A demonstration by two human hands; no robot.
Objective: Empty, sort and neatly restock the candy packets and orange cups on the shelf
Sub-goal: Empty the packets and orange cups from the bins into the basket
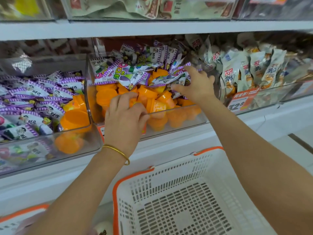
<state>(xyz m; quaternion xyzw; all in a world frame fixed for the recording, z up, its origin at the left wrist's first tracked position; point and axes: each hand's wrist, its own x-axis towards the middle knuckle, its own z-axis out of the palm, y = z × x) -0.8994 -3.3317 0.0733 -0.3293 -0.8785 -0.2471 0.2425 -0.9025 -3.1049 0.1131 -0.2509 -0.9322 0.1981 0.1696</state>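
A white shelf [169, 28] is seen across the upper frame. A white basket [169, 175] with an orange rim is set at lower centre-right. A clear bin [186, 119] at centre is filled with orange cups [105, 97] below and purple packets [122, 72] on top; the same mix is held in a second bin [81, 141] at left. One of the cups is gripped by the left hand [124, 119] at the centre bin's front edge. Packets are pinched by the right hand [198, 87] at its right side. A gold bangle [118, 150] is worn on the left wrist.
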